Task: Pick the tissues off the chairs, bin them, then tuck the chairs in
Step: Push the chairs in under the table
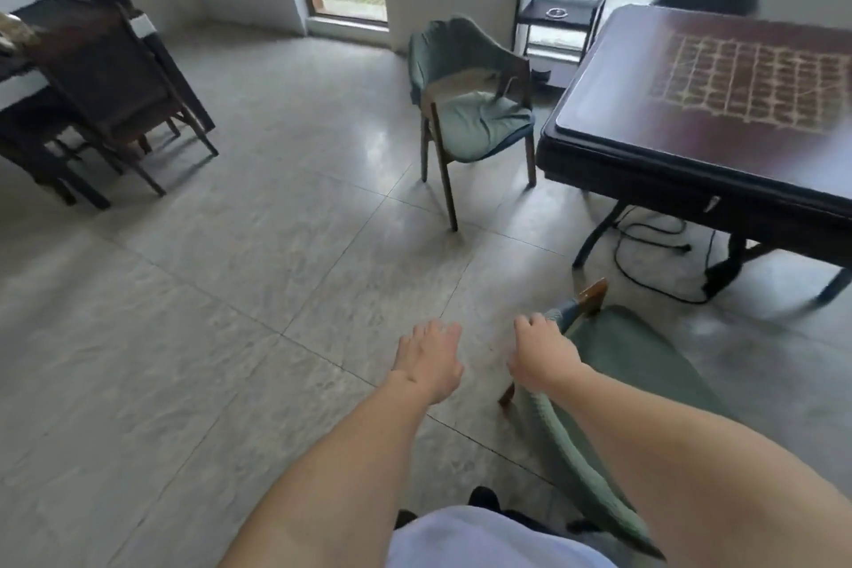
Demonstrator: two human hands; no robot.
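While the right hand (541,357) grips the near green chair's (645,364) backrest, the left hand (431,360) hovers released; a second green chair (470,106) stands beside the dark tabletop (719,106).

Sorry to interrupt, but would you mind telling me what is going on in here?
A person is tidying green chairs around a dark table. Their right hand rests on the backrest of the near chair; the left hand hovers open beside it. The far chair stands pulled out from the table. No tissue shows on either seat.
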